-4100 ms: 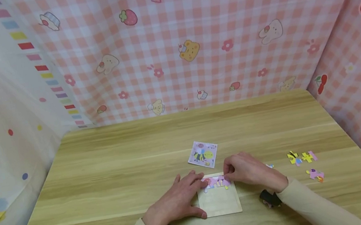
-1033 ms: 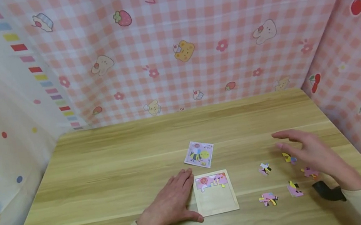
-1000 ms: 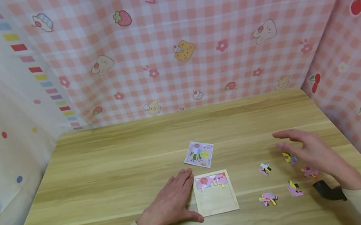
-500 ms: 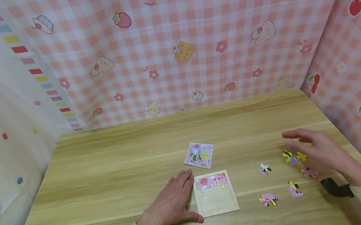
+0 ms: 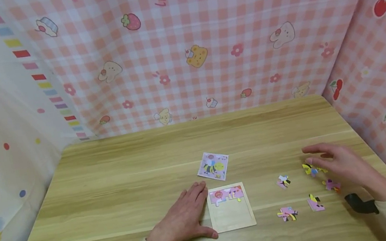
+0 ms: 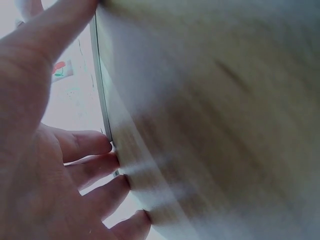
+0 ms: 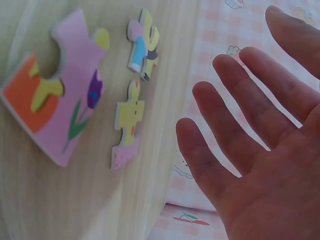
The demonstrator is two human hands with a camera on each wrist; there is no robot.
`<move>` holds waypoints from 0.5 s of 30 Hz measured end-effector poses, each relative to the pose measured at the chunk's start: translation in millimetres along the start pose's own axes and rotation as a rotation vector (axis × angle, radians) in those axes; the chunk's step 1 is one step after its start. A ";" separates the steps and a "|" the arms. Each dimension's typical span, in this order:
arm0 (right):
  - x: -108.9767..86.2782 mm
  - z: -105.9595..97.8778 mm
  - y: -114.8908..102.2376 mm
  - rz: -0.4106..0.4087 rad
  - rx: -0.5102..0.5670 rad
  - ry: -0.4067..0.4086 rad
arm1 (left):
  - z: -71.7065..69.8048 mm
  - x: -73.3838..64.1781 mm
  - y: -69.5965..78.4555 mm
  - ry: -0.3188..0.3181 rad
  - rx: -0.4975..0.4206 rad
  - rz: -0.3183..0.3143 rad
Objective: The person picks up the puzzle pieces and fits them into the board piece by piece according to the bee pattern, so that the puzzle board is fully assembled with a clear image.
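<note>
A square wooden puzzle tray [image 5: 233, 219] lies on the table, with joined pink pieces [image 5: 219, 195] along its far edge. My left hand [image 5: 182, 221] rests along the tray's left side, fingers extended, thumb by the near corner. Over at the right, my right hand [image 5: 348, 168] hovers with fingers spread and nothing held. Below it lie a pink corner piece with a purple tulip [image 7: 75, 105], a yellow piece with a pink end [image 7: 128, 120], and a yellow, blue and black piece [image 7: 142, 47]. In the head view the hand partly covers the yellow one.
Behind the tray lies a picture card [image 5: 213, 166] with a bee. Between tray and right hand are more loose pieces: a white-and-black one [image 5: 283, 182], a pink one [image 5: 287, 214] and a pink-and-yellow one [image 5: 315, 203]. Checked cloth [image 5: 178, 68] hangs beyond the table.
My right hand has left the tray's far right corner and moved right above the loose pieces, dipping slightly lately. My left hand slid off the tray's top to its left side.
</note>
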State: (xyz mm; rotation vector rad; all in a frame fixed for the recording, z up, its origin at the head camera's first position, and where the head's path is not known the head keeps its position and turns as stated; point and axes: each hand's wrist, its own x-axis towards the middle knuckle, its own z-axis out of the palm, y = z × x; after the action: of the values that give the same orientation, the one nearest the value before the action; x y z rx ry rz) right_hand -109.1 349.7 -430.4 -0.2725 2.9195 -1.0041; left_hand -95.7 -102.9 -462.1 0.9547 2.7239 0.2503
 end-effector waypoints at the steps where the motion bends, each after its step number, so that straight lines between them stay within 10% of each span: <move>1: -0.1 1.0 0.2 -0.001 0.001 -0.010 | 0.3 0.3 0.0 0.000 -0.002 0.000; 15: 0.2 14.6 -8.0 -0.132 -0.002 -0.098 | 1.9 1.2 -1.4 0.013 -0.017 0.008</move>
State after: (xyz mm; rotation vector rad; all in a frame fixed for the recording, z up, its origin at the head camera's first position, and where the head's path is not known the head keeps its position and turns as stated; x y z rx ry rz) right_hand -106.6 334.6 -437.1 -0.5052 2.8461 -0.9732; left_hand -96.9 -103.1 -464.4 0.9624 2.7263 0.2814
